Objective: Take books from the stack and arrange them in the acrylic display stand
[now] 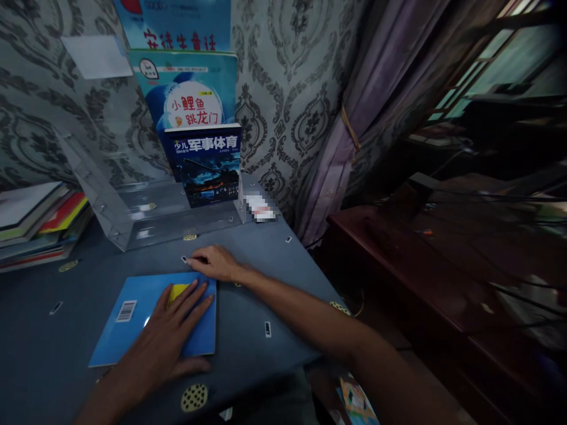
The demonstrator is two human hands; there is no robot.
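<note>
A blue book [133,339] with a white barcode label and a yellow patch lies flat on the table. Spread across its right half is my left hand [170,330], open, its fingers apart and pressing on the cover. My right hand [215,262] is at the book's far right corner, fingers curled together and pointing left. Whether anything sits between those fingertips is hidden. Beyond my hands stands a clear acrylic rack [126,230]. On its right side a dark military-themed book [210,171] stands upright in front of a teal book [195,88] and another blue book [181,23].
A stack of books [39,224] lies at the left on the grey-blue tablecloth [248,360]. Beside the rack's right end is a blurred white item [260,206]. A tied purple curtain [336,153] hangs at the back; a dark red desk [398,265] with cables stands right.
</note>
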